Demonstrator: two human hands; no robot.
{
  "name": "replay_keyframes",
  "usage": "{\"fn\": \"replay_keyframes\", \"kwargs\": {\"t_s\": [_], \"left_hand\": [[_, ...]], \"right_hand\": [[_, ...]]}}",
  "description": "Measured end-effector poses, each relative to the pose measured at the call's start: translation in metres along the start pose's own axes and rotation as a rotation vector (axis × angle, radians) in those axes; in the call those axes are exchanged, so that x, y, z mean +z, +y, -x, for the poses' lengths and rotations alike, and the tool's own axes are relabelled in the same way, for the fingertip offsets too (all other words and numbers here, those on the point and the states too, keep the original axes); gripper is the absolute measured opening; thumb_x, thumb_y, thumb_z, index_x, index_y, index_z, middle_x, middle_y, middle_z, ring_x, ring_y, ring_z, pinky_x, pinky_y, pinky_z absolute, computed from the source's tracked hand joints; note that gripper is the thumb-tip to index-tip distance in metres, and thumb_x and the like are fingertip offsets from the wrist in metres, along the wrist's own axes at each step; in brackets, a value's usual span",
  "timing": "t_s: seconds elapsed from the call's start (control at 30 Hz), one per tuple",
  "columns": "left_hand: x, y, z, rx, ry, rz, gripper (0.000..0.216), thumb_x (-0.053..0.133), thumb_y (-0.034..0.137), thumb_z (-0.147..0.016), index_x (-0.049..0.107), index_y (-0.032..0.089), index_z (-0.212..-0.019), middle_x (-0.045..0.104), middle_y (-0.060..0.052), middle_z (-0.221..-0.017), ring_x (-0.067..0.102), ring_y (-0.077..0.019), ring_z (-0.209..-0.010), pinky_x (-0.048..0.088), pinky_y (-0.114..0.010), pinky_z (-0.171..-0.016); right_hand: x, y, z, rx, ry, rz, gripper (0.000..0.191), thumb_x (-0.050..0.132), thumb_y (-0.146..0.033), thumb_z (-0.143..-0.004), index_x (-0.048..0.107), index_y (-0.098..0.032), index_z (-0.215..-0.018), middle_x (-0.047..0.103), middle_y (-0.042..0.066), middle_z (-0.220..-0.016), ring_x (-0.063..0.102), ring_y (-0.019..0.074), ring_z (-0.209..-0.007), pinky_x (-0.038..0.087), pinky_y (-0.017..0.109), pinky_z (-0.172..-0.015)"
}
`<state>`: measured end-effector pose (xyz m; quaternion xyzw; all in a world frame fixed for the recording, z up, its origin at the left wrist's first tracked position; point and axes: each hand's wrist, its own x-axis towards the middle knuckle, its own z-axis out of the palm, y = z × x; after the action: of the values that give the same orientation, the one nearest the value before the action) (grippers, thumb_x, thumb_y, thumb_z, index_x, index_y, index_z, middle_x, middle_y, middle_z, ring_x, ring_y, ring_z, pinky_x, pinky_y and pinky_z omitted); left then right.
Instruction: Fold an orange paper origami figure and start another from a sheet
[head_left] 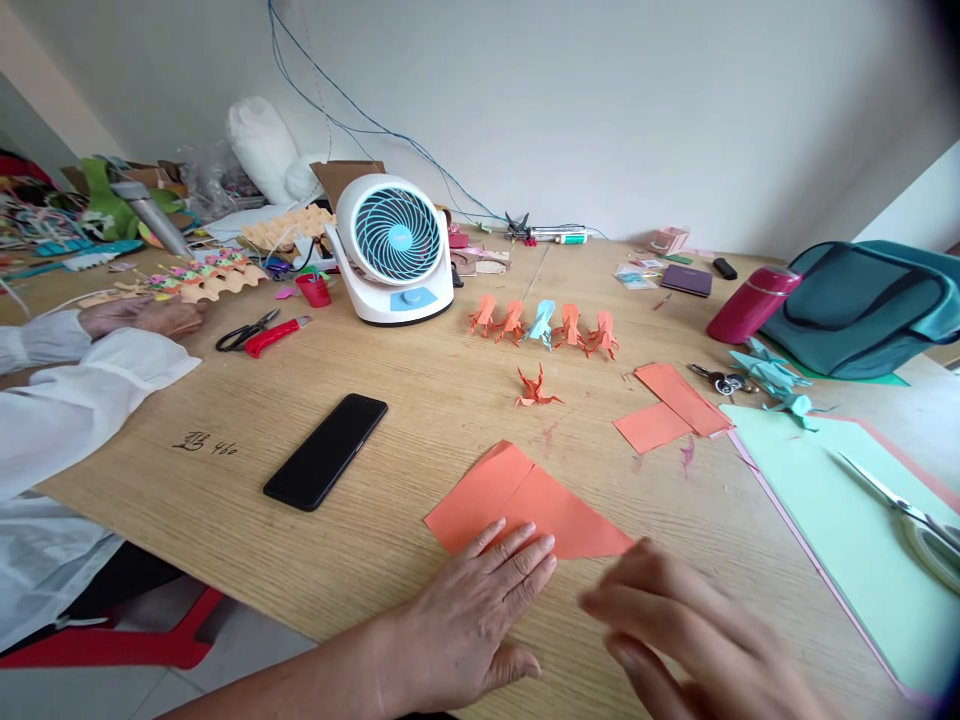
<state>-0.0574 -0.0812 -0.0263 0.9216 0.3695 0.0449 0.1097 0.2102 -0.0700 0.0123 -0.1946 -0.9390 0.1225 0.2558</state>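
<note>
My left hand point(487, 610) lies flat, fingers stretched out, on the near edge of a folded sheet of orange paper point(517, 490). The sheet has a pointed right corner and a crease running up from its middle. By that corner my right hand point(675, 630) is blurred by motion, its fingers bent; whether they touch the paper or hold anything cannot be made out. Beyond the sheet stands a small folded orange paper figure point(535, 388). Farther back is a row of similar figures, orange ones around a light blue one point(541, 322). Orange paper strips point(679, 400) lie to the right.
A black phone point(326, 452) lies left of the sheet, with a white fan point(394, 250) behind. Scissors point(907, 510) rest on green paper point(817, 490) at right, near a pink bottle point(753, 305) and teal bag point(862, 305). Another person's hands point(142, 318) work at left.
</note>
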Motion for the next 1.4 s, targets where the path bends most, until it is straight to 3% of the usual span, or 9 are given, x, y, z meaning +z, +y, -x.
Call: {"fn": "replay_keyframes", "kwargs": {"t_s": [0.13,0.3,0.5,0.7,0.87,1.17,1.4], "left_hand": [[0.010,0.002,-0.004,-0.008,0.057,-0.019,0.075,0.040,0.059,-0.099,0.027,0.012,-0.156,0.030,-0.011,-0.164,0.021,-0.0294,-0.152,0.022,-0.048,-0.124],[0.008,0.006,-0.019,-0.041,0.048,-0.029,0.074,0.040,0.065,-0.095,0.039,0.015,-0.150,0.047,-0.013,-0.152,0.040,-0.0358,-0.137,0.032,-0.055,-0.116],[0.004,0.006,-0.022,-0.051,0.059,-0.024,0.068,0.041,0.063,-0.096,0.045,0.015,-0.144,0.052,-0.013,-0.145,0.046,-0.0348,-0.131,0.036,-0.053,-0.113],[0.007,-0.001,-0.027,0.025,0.082,-0.075,0.066,0.038,0.060,-0.099,0.041,0.014,-0.147,0.046,-0.014,-0.152,0.041,-0.0333,-0.138,0.037,-0.049,-0.114],[0.000,-0.016,-0.041,0.125,0.119,-0.141,0.060,0.042,0.057,-0.099,0.047,0.015,-0.142,0.053,-0.014,-0.146,0.044,-0.0338,-0.136,0.038,-0.051,-0.111],[-0.007,-0.036,-0.058,0.272,0.197,-0.188,0.040,0.056,0.039,-0.097,0.057,0.014,-0.127,0.063,-0.010,-0.132,0.058,-0.0253,-0.110,0.046,-0.040,-0.093],[-0.004,-0.042,-0.054,0.335,0.248,-0.173,0.043,0.058,0.035,-0.096,0.054,0.013,-0.134,0.063,-0.009,-0.132,0.058,-0.0232,-0.113,0.045,-0.037,-0.093]], "right_hand": [[0.017,0.024,-0.024,0.029,-0.002,0.102,0.043,0.044,-0.007,-0.095,0.059,-0.021,-0.133,0.071,0.012,-0.100,0.066,0.0239,-0.082,0.058,0.039,-0.068],[0.035,0.038,-0.002,0.028,0.000,0.257,0.038,0.041,-0.006,-0.098,0.061,-0.011,-0.130,0.070,0.018,-0.111,0.066,0.0252,-0.090,0.056,0.039,-0.075],[0.037,0.042,0.001,0.049,0.018,0.218,0.035,0.043,-0.009,-0.099,0.063,-0.013,-0.128,0.070,0.016,-0.113,0.065,0.0243,-0.092,0.054,0.038,-0.078],[0.035,0.047,0.002,0.118,-0.009,0.125,0.035,0.045,-0.007,-0.098,0.062,-0.016,-0.128,0.069,0.014,-0.116,0.063,0.0226,-0.093,0.053,0.036,-0.079],[0.034,0.051,0.005,0.199,-0.019,0.065,0.039,0.046,-0.004,-0.096,0.061,-0.019,-0.129,0.067,0.013,-0.113,0.062,0.0221,-0.092,0.054,0.035,-0.079],[0.029,0.054,0.000,0.256,-0.070,0.032,0.040,0.047,-0.009,-0.098,0.057,-0.020,-0.136,0.062,0.014,-0.121,0.060,0.0229,-0.105,0.055,0.037,-0.091],[0.029,0.055,0.001,0.254,-0.156,0.026,0.041,0.042,-0.010,-0.101,0.055,-0.019,-0.138,0.062,0.013,-0.117,0.060,0.0227,-0.102,0.056,0.037,-0.089]]}}
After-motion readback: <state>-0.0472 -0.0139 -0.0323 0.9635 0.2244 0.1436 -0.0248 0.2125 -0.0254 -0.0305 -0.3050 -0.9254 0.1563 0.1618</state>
